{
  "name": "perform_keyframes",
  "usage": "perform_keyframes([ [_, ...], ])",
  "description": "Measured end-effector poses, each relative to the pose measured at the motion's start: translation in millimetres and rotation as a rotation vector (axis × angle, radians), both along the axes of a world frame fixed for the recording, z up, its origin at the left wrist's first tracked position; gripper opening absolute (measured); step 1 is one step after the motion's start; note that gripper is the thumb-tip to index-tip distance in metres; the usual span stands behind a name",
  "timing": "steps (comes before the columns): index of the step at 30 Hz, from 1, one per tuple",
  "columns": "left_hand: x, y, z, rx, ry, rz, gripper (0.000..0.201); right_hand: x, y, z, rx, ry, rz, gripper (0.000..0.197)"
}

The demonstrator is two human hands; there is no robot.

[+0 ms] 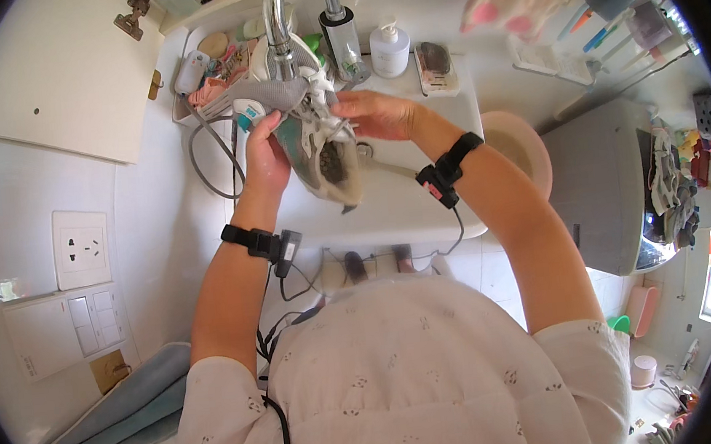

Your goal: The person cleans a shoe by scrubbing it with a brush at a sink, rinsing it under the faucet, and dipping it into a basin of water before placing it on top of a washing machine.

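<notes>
A grey and white lace-up sneaker (315, 145) with teal patches hangs over the white sink (409, 205), toe toward me, right below the chrome faucet (276, 30). Its toe end looks dark and dirty. My left hand (266, 155) grips the shoe's left side, thumb on the upper near a teal patch. From the right, my right hand (380, 116) has its fingers closed on the laces and tongue area; some fingertips are hidden by the shoe. Whether water is running, I cannot make out.
A white pump bottle (389, 50) and a soap dish (437, 69) stand behind the sink at right. Back left is a basket (211, 74) of small items. A pink basin (518, 144) and a grey washing machine (593, 184) are on the right. Cables run from my wrist straps.
</notes>
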State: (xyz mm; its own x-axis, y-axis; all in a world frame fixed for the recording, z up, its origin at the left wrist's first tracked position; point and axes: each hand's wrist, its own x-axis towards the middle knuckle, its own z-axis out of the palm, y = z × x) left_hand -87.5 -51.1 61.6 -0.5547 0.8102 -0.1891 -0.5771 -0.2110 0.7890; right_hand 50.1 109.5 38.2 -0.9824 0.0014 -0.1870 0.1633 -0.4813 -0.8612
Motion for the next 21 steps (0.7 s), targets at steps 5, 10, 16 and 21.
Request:
perform_keyframes([
  [5,9.2,19.7,-3.6,0.014,-0.197,0.005,0.035,2.9,-18.7,12.0,-0.097,0.044,0.051,0.079],
  [10,5.1,35.7,1.3,-0.184,-0.004,-0.164,0.039,8.1,-20.4,26.4,-0.175,0.056,-0.092,0.071],
  [16,9.3,14.7,9.8,-0.298,0.305,-0.268,0.036,12.9,-8.2,19.6,-0.12,0.041,-0.404,0.076],
  [21,14.7,8.6,-7.6,-0.206,0.718,-0.112,0.033,-2.6,-17.7,26.9,-0.026,-0.016,-0.572,0.072],
])
